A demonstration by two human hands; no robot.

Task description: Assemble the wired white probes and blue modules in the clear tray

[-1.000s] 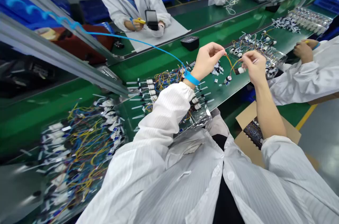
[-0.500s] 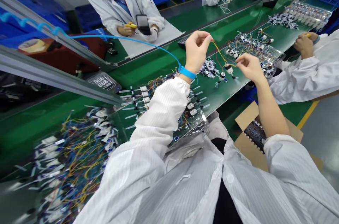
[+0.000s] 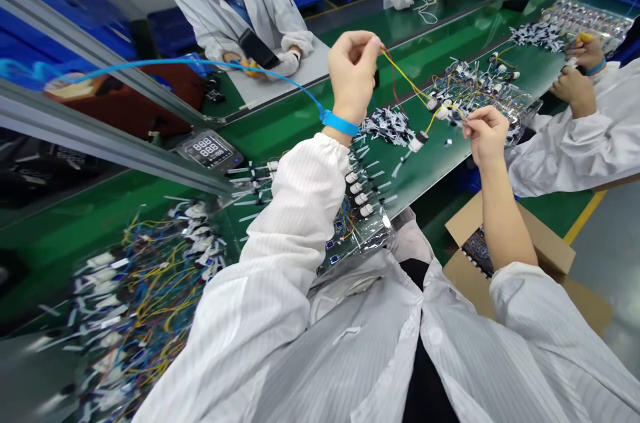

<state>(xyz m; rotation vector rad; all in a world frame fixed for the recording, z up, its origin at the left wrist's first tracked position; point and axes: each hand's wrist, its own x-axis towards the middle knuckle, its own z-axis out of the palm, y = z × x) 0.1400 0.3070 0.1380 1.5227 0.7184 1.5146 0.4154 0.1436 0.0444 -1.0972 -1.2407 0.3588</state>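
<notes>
My left hand [image 3: 353, 76], with a blue wrist strap [image 3: 341, 123], is raised and pinches thin yellow and red wires [image 3: 397, 69] between thumb and fingertips. The wires slope down to the right, to small white cylindrical parts with dark ends [image 3: 439, 109]. Another white cylindrical part [image 3: 418, 141] hangs lower on a yellow wire, a pale strip trailing from it. At the right, my right hand [image 3: 487, 135] pinches a thin wire running from these parts; its tip is hidden by the fingers. Behind the wires lies a pile of small black-and-white pieces [image 3: 386, 126].
A clear tray of wired parts [image 3: 370, 236] lies under my left forearm. More wired assemblies [image 3: 150, 303] fill the lower left. Another loaded tray [image 3: 480, 93] is at right, near a co-worker's hands [image 3: 575, 86]. A metal post [image 3: 125, 136] and blue cord [image 3: 200, 63] cross the left side.
My left hand has moved up and left, and my right hand slightly right and down. The wires between them are stretched farther, and the white parts have shifted and spread apart.
</notes>
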